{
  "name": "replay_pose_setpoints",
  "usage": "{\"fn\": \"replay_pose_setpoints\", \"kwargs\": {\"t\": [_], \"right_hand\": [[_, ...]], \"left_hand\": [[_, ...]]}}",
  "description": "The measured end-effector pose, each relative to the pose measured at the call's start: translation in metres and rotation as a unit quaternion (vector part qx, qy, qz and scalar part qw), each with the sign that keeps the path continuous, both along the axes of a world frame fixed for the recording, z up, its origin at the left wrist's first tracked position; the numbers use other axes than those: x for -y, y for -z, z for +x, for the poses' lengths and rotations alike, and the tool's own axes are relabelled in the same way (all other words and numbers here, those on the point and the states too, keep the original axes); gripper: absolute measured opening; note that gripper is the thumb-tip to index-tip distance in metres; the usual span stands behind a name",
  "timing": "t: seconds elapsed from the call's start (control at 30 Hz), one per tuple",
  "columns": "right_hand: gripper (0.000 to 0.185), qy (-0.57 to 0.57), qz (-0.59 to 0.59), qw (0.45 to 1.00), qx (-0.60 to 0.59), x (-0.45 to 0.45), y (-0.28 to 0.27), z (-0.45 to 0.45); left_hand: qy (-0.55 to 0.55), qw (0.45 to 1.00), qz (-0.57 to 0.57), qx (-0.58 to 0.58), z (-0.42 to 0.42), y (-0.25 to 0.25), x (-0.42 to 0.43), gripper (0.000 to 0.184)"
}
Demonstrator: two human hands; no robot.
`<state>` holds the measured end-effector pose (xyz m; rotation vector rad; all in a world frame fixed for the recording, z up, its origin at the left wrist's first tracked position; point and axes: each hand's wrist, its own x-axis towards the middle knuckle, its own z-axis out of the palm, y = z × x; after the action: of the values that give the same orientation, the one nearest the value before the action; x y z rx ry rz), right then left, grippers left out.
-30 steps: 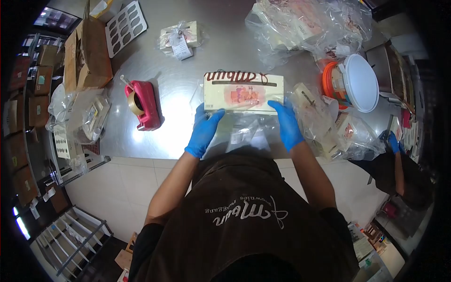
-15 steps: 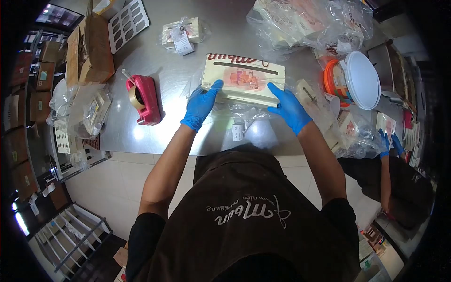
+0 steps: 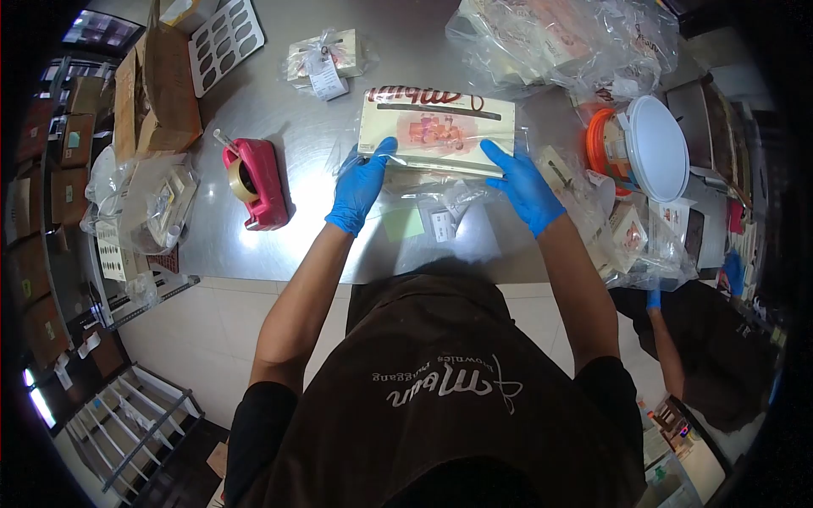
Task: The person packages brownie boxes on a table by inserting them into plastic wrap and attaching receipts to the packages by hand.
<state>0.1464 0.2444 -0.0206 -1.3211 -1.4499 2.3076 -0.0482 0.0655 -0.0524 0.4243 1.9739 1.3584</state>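
A cream printed cardboard box (image 3: 440,133) with brown lettering, a dark strip and a pink-orange picture is held above the table. My left hand (image 3: 360,188), in a blue glove, grips its near left corner, thumb on top. On the near right corner my right hand (image 3: 525,188), also gloved, holds it the same way. Clear plastic film shows around the box's edges and hangs below it. A white printed label (image 3: 442,225) lies in the film, beside a pale green patch (image 3: 405,223). The fingers under the box are hidden.
A pink tape dispenser (image 3: 264,184) stands to the left on the metal table (image 3: 313,199). Further back sit a tied bagged box (image 3: 324,59) and several bagged boxes (image 3: 559,42). A white-lidded tub (image 3: 656,148) is at right, near a co-worker's dark clothing (image 3: 720,347).
The box has shifted slightly left and away from me, tilting a little. More of the film and the green patch show below it. The co-worker's hands at right have moved.
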Motion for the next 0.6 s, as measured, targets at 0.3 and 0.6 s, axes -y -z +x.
{"fn": "replay_pose_setpoints", "kwargs": {"t": [0.3, 0.6], "right_hand": [[0.056, 0.035, -0.05, 0.996, -0.06, 0.011, 0.027, 0.042], [0.075, 0.02, 0.054, 0.995, -0.08, 0.063, 0.042, 0.113]], "left_hand": [[0.004, 0.996, -0.025, 0.081, 0.047, -0.034, 0.022, 0.054], [0.002, 0.992, 0.039, 0.117, 0.114, -0.011, 0.08, 0.06]]}}
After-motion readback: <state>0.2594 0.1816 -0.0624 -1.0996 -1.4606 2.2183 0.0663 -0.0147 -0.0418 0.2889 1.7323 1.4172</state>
